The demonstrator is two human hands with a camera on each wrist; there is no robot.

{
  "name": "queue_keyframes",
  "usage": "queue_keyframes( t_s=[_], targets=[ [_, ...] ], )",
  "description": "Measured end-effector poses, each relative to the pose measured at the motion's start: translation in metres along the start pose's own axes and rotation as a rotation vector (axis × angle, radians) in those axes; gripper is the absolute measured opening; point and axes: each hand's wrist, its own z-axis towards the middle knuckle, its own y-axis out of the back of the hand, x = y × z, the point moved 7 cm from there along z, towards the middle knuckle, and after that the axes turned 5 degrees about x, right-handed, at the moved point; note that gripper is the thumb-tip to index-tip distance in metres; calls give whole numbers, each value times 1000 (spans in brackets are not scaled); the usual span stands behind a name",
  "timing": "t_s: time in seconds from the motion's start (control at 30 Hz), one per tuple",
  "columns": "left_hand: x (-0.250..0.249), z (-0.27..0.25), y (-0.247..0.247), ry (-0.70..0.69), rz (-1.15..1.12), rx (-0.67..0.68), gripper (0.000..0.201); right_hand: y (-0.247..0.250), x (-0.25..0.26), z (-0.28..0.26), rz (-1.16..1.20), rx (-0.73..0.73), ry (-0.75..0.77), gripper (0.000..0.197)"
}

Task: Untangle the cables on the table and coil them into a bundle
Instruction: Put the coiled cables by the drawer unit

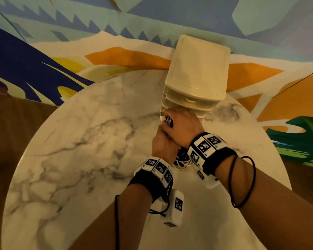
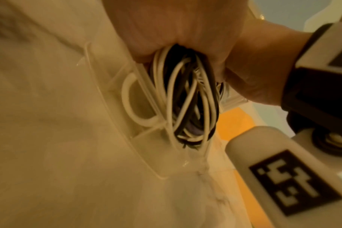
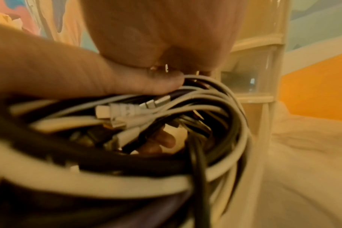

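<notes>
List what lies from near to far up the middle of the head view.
Left hand gripping the cables → right hand on the same bundle → drawer unit at the back of the table → painted wall.

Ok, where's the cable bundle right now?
The cable bundle is off the marble table, gripped between the left hand and right hand, right in front of the cream drawer unit at the table's far side.

Round marble table (image 1: 79, 141) against a colourful mural wall (image 1: 43, 51) — warm light.
</notes>
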Motion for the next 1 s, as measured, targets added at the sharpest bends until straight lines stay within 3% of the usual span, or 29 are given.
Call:
queue_keyframes(
  t_s=[0.1, 0.23, 0.37, 0.43, 0.57, 0.73, 0.87, 1.0],
  targets=[
    [5, 6, -1, -8, -10, -10, 42, 1, 1, -3, 24, -48, -67, 29],
    [6, 10, -7, -28, 220, 70, 47, 3, 5, -9, 30, -87, -99, 56],
    [7, 15, -13, -52, 392, 113, 48, 7, 10, -19, -44, -180, 69, 33],
    [7, 18, -14, -75, 423, 107, 49, 3, 9, -22, -7, -148, 157, 25],
    [1, 13, -10, -44, 477, 72, 42, -2, 0, -17, -38, -42, 80, 27],
    [1, 7, -9, 3, 314, 31, 39, -14, -5, -8, -81, 56, -20, 34],
    [-3, -5, -3, -16, 175, -57, 32, -19, -9, -4, -56, 55, -47, 35],
    [-8, -13, -5, -101, 247, -111, 50, -26, -14, -4, 53, 10, -22, 32]
  ],
)
